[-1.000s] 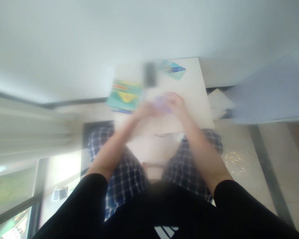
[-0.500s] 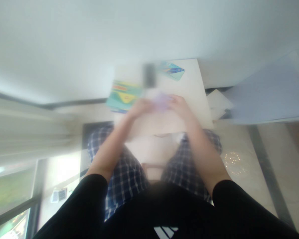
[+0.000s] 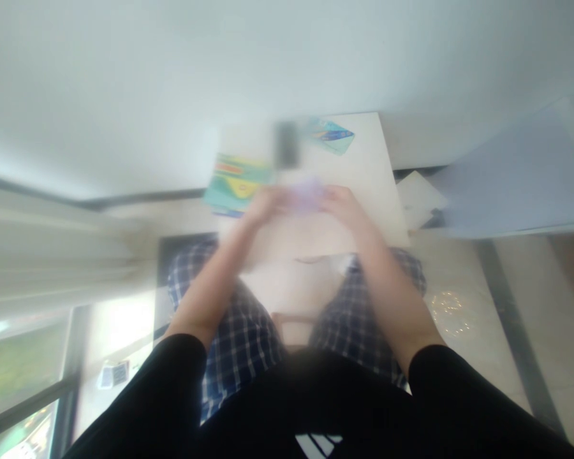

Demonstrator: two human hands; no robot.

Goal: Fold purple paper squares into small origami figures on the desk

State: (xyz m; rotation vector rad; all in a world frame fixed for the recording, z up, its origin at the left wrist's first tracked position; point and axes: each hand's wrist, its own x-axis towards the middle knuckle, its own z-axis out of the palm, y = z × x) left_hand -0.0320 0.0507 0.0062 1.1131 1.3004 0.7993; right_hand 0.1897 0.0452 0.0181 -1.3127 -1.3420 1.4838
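The picture is blurred. My left hand (image 3: pixel 265 205) and my right hand (image 3: pixel 343 205) meet over a small pale table (image 3: pixel 363 172), both closed on a pale purple piece of paper (image 3: pixel 306 194) held between them. Finger detail is smeared, so I cannot tell exactly how they grip it. A green and yellow book or packet (image 3: pixel 236 182) lies just left of my left hand. A dark upright object (image 3: pixel 287 145) stands behind the paper, and a teal card or packet (image 3: pixel 330 135) lies at the table's far edge.
My legs in checked shorts (image 3: pixel 239 331) are under the table's near edge. A pale blue sheet or board (image 3: pixel 516 185) lies to the right, with white paper (image 3: pixel 418 197) beside it. A white wall is behind the table and a window is at lower left.
Both hands with the purple paper have shifted slightly away from me and closer together; the rest of the scene is unchanged.
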